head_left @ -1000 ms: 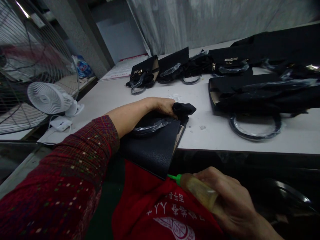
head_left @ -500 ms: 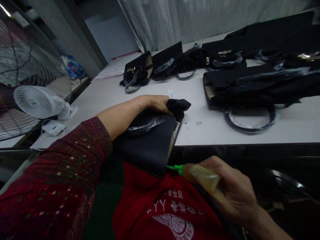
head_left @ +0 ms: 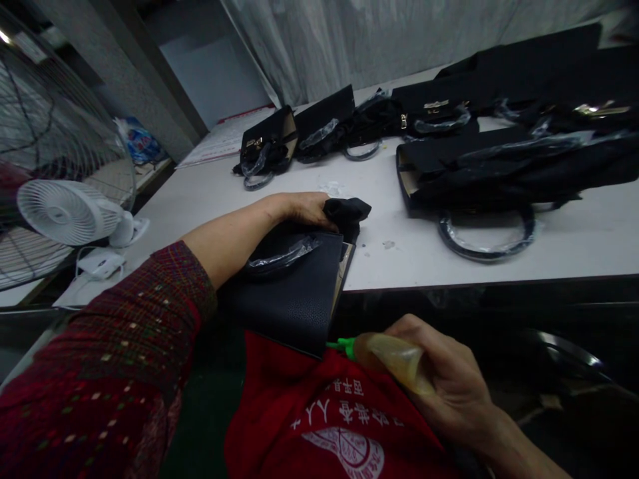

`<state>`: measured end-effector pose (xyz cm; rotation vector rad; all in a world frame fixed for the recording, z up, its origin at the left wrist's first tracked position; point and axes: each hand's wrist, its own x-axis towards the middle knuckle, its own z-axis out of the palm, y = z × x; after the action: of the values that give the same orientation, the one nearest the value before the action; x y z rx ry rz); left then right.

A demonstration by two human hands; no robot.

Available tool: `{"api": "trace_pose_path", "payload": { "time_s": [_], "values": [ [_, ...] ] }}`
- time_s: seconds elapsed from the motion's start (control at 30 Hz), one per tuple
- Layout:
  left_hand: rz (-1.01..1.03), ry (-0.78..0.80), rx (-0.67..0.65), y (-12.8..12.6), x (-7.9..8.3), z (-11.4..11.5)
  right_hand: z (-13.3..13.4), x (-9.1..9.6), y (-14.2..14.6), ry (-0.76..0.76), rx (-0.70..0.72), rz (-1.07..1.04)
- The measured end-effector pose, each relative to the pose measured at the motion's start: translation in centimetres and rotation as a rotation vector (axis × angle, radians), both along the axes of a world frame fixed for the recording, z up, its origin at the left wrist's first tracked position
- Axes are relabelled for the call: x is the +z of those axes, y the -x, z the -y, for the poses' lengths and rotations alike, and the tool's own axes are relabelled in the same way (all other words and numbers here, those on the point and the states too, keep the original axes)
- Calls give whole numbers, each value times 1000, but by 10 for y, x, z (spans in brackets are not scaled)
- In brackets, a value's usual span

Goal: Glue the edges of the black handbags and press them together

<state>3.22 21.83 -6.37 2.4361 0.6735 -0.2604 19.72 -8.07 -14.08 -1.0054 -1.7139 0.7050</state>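
Observation:
A black handbag [head_left: 294, 303] with a plastic-wrapped handle lies tilted over the table's front edge, against my red apron [head_left: 309, 412]. My left hand [head_left: 310, 210] reaches across its top and grips the bag by its dark cloth lining [head_left: 347, 211]; the fingertips are partly hidden. In my right hand [head_left: 444, 376] is a squeeze bottle [head_left: 392, 356] of yellowish liquid with a green nozzle. The nozzle tip is at the bag's lower right corner, near the open side edge; whether it touches cannot be made out.
Several black handbags stand and lie along the back of the white table [head_left: 190, 193], one large handbag [head_left: 499, 173] at the right with its handle toward me. At the left are a small white fan [head_left: 64, 213], a white box [head_left: 101, 262] and a large caged fan [head_left: 30, 133].
The bottle in my right hand has shifted slightly left, its nozzle lower along the bag's corner. My left hand keeps its hold. The whole view has turned a little.

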Motion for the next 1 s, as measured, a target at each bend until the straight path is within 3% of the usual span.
{"api": "trace_pose_path", "payload": {
  "time_s": [0.23,0.4,0.5,0.6,0.7,0.8,0.9,1.0],
  "values": [
    [29,-3,36,0,3,4,-2,3,0,55,-60,-26],
    [47,-100,91,13,19,12,1,2,-6,228,-147,-293],
    [133,-154,100,29,48,18,5,14,-19,188,-278,-430],
    [238,-257,72,46,91,29,11,29,-34,99,-439,-516],
    [357,-498,115,57,135,47,13,38,-44,-4,-644,-554],
    [425,-764,182,62,163,66,10,44,-50,-55,-862,-569],
    [390,-924,165,59,165,82,8,48,-52,-4,-994,-604],
    [336,-971,107,53,147,95,8,51,-52,7,-1003,-609]
  ]
}}
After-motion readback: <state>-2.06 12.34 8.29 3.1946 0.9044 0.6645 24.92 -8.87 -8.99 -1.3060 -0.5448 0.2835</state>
